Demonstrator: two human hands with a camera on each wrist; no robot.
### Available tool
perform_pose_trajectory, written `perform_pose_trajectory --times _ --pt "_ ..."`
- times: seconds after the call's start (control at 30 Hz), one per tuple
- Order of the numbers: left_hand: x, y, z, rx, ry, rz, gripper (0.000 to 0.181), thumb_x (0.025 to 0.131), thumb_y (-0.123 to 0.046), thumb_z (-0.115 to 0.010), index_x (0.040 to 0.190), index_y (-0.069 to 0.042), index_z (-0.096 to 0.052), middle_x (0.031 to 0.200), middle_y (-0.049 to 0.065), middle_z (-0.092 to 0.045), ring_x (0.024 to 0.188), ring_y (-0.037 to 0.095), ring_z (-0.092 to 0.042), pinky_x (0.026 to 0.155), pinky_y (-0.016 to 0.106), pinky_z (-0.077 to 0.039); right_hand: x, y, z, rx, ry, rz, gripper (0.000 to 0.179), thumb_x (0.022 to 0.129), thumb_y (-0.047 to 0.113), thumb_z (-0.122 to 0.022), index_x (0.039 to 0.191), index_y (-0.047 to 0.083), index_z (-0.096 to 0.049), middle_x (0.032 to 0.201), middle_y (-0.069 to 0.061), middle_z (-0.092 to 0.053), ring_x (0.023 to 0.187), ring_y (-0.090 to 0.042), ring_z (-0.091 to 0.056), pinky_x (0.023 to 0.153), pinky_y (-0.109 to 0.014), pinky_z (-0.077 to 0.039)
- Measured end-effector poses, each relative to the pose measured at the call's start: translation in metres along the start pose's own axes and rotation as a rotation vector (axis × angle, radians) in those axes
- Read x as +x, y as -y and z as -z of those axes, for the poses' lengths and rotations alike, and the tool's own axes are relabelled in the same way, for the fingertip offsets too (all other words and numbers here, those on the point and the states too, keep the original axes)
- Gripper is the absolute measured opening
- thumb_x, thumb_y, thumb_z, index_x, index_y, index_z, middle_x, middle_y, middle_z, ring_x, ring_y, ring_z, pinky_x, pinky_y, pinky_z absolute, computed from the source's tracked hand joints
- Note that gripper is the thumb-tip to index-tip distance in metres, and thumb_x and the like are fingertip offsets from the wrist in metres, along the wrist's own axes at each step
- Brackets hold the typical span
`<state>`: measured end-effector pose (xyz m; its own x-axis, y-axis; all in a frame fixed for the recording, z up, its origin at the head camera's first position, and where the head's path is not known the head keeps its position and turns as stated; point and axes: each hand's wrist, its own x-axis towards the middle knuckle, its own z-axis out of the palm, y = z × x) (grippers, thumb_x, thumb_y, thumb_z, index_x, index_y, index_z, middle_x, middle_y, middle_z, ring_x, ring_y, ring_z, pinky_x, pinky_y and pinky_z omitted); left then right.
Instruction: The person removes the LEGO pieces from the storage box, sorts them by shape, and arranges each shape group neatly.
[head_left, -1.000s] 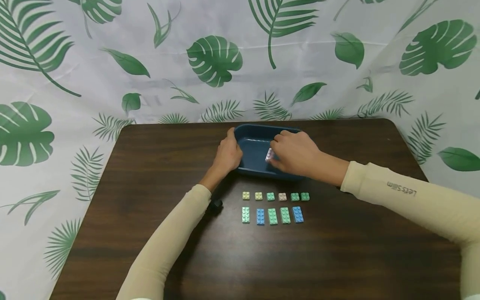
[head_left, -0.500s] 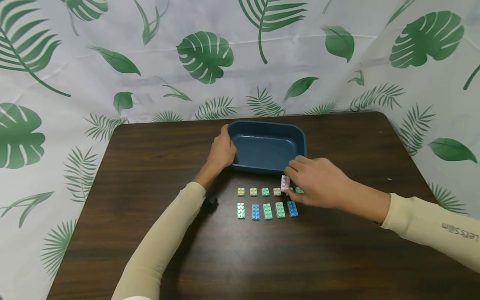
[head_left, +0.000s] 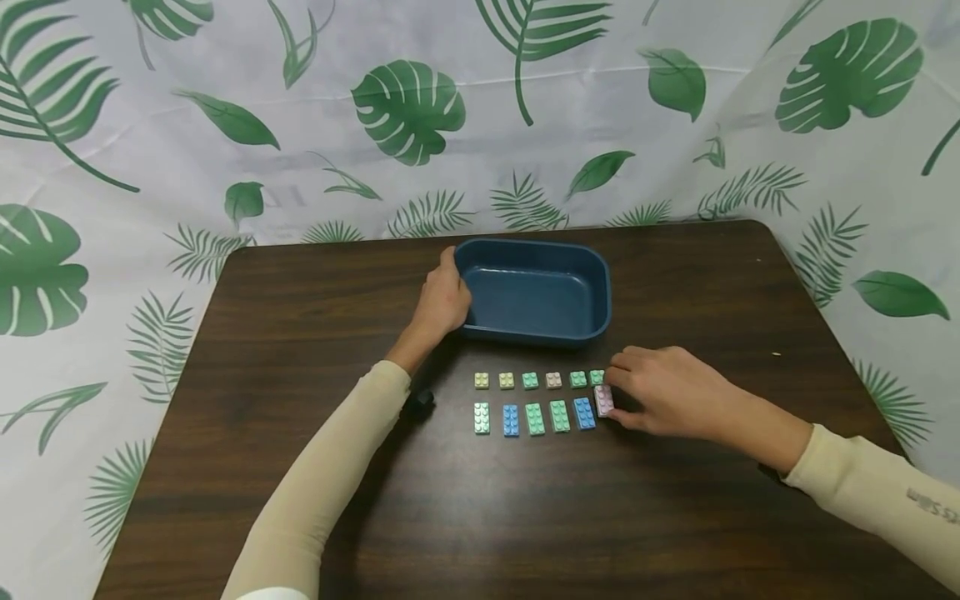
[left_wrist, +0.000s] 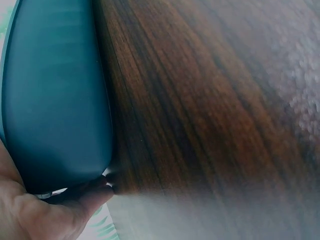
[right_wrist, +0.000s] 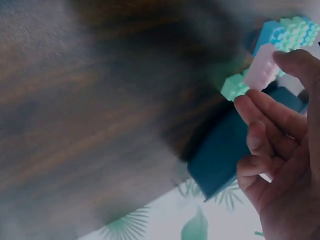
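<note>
My right hand point(head_left: 667, 390) pinches a pink toy brick point(head_left: 603, 401) between thumb and fingers, at the right end of two rows of bricks. In the right wrist view the pink brick point(right_wrist: 261, 67) is held by its ends, close to a small green brick point(right_wrist: 234, 87). My left hand point(head_left: 442, 297) grips the left end of a dark blue rectangular bin point(head_left: 532, 337), whose inside shows no bricks. The left wrist view has the bin's wall point(left_wrist: 55, 100) with the left hand point(left_wrist: 45, 215) at its end.
The back row has small yellow, green and beige bricks point(head_left: 553, 380). Longer green and blue bricks point(head_left: 535, 419) form the front row. A small black object point(head_left: 423, 400) lies by the left wrist. A leaf-print cloth point(head_left: 420, 192) hangs behind the dark wooden table point(head_left: 480, 517).
My right hand has lifted the pink brick out of the bin and carried it toward me and right, to the end of the rows. The left hand stays on the bin.
</note>
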<state>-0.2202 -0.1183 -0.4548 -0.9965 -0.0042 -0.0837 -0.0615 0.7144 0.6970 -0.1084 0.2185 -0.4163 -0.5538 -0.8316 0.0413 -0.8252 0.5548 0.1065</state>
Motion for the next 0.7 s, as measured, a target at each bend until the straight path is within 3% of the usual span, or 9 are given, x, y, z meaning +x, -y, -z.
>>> perform_pose_trajectory --times 0.3,0.5,0.7 --pt "-0.001 0.000 0.000 -0.004 0.001 -0.004 0.061 0.108 -0.007 -0.036 0.167 -0.007 -0.020 0.095 0.018 -0.065 0.086 0.035 -0.067 0.080 0.048 -0.053 -0.010 0.002 -0.013 0.034 0.009 0.015 0.041 0.084 0.049 -0.087 0.101 0.014 -0.078 0.094 0.001 -0.070 0.078 -0.009 -0.064 0.056 -0.025 -0.051" --pt "-0.001 0.000 -0.001 -0.001 0.003 0.006 0.061 0.108 -0.007 -0.036 0.167 -0.007 -0.020 0.110 0.021 -0.068 0.100 0.038 -0.070 0.088 0.051 -0.056 -0.011 0.002 -0.017 0.048 0.009 -0.012 0.041 0.083 0.048 -0.089 0.102 0.013 -0.079 0.094 0.001 -0.069 0.079 -0.007 -0.061 0.057 -0.023 -0.050" --pt "0.000 0.001 -0.002 -0.008 0.002 0.006 0.061 0.108 -0.007 -0.036 0.167 -0.007 -0.020 0.103 0.020 -0.067 0.094 0.038 -0.070 0.085 0.051 -0.055 -0.014 0.002 -0.021 0.098 0.022 -0.085 0.044 0.083 0.050 -0.089 0.108 0.015 -0.079 0.105 -0.002 -0.074 0.089 -0.013 -0.071 0.063 -0.031 -0.059"
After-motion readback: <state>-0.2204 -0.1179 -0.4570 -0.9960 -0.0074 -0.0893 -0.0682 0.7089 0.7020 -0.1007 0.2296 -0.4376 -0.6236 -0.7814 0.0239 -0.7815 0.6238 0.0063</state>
